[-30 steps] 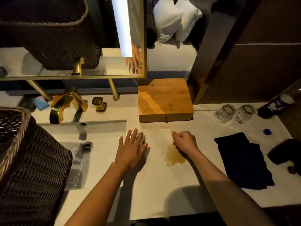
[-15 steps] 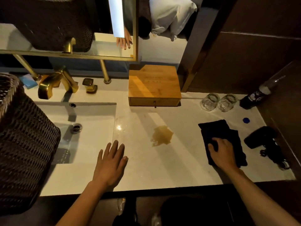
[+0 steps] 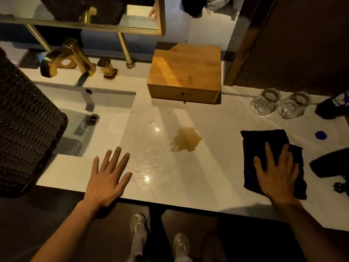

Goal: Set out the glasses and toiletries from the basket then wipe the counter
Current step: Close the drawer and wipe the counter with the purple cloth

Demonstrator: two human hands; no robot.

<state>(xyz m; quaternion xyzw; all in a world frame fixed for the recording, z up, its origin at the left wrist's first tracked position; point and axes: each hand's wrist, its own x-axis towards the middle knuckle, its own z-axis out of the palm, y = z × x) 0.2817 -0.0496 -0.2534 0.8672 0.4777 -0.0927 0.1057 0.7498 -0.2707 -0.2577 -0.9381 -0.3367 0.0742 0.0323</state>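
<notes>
A dark woven basket stands at the left, over the sink's edge. Two clear glasses sit upside down at the back right of the white counter. A dark bottle lies beside them. A brown spill marks the counter's middle, with a wet sheen to its left. My right hand lies flat, fingers spread, on a dark blue cloth right of the spill. My left hand rests open and flat on the counter near the front edge, holding nothing.
A wooden drawer box stands at the back centre. A gold faucet and gold knob sit behind the sink. A black hair dryer lies at the far right, a small blue cap behind it. A mirror hangs above.
My right hand went from beside the spill to the dark cloth and now presses flat on it. My left hand slid back toward the front edge. The view shifted downward.
</notes>
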